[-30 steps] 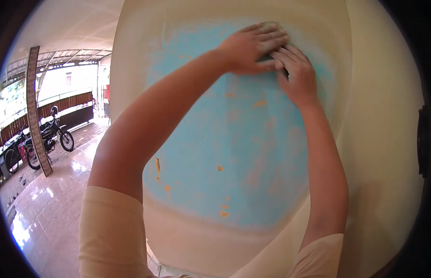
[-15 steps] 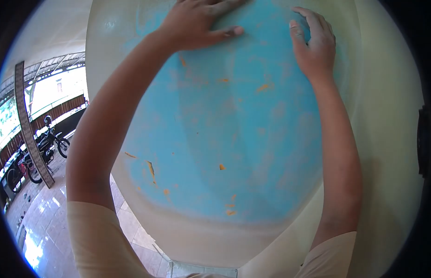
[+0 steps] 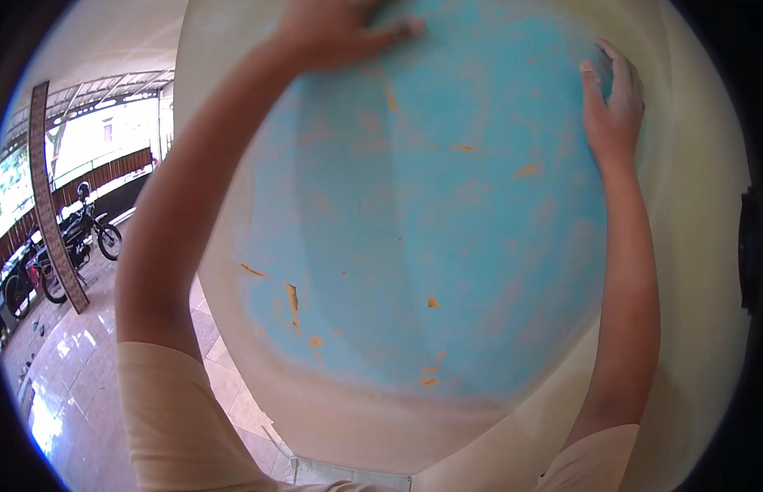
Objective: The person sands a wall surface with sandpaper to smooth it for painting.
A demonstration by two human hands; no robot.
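Note:
A large pale panel (image 3: 332,414) with a broad blue patch (image 3: 496,246) fills the middle of the view. The blue is cloudy and worn, with several orange-brown chips (image 3: 293,303) and pinkish smudges. My left hand (image 3: 336,33) lies against the upper part of the panel, thumb stretched out, slightly blurred. Its fingertips are cut off by the top edge, and whatever may lie under the palm is hidden. On the right, my right hand (image 3: 618,102) rests at the blue patch's upper right border, thumb and fingers apart, with nothing visible in it.
A patterned post (image 3: 53,205) and a parked motorcycle (image 3: 78,238) stand at the left, in front of a dark fence. Shiny floor tiles (image 3: 86,369) spread below them. A pale wall (image 3: 701,246) runs along the right side.
The panel has shifted right in the view. My left hand has slid leftward and upward across it. My right hand keeps about the same place on the panel.

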